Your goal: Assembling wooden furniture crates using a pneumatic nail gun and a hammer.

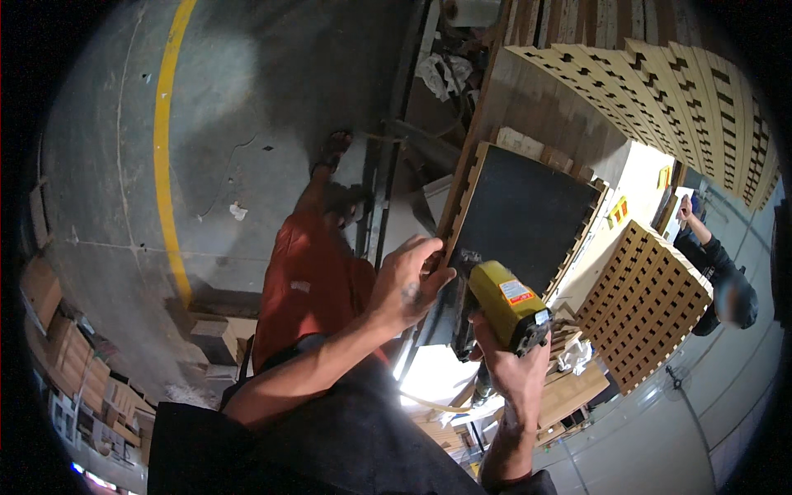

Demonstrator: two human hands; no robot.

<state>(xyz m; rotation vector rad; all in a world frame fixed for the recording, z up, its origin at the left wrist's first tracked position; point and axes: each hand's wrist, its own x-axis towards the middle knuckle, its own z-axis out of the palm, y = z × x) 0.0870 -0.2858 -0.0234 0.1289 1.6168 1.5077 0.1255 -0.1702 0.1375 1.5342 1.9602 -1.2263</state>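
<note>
My right hand is wrapped round the handle of a yellow and black air nail gun, whose nose points to the near left corner of a wooden box. That box has a dark panel and pale side boards with notched finger-joint edges. At the same corner, my left hand curls its thumb and fingers round the left side board, close to the gun's nose. The exact point where the nose meets the wood is hidden. A yellow hose runs below the gun.
Stacks of notched boards rise at the far right, with another stack at the right. Another person stands beyond it. A yellow line crosses the floor at left. Crumpled white plastic lies beyond the bench.
</note>
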